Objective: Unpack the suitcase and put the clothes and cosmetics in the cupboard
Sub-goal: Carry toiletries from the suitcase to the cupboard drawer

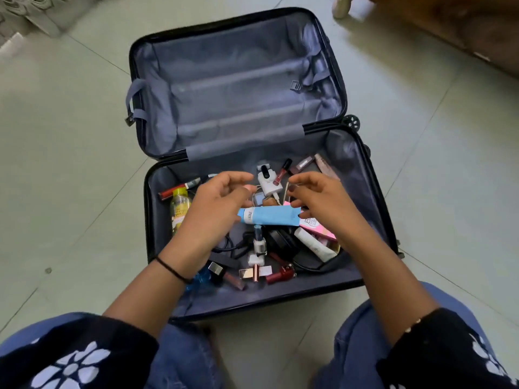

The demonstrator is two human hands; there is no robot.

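open black hard-shell suitcase (238,80) with grey lining lies on the floor, and its near half holds a jumble of cosmetics. over that jumble a light blue squeeze tube (269,216) spans between both hands. the right hand (323,203) pinches the tube's crimped end with curled fingertips. the left hand (219,203) covers the cap end, so its grip cannot be told. a clear yellow-labelled bottle (179,209) by the suitcase's left wall is partly hidden; labels are blurred.
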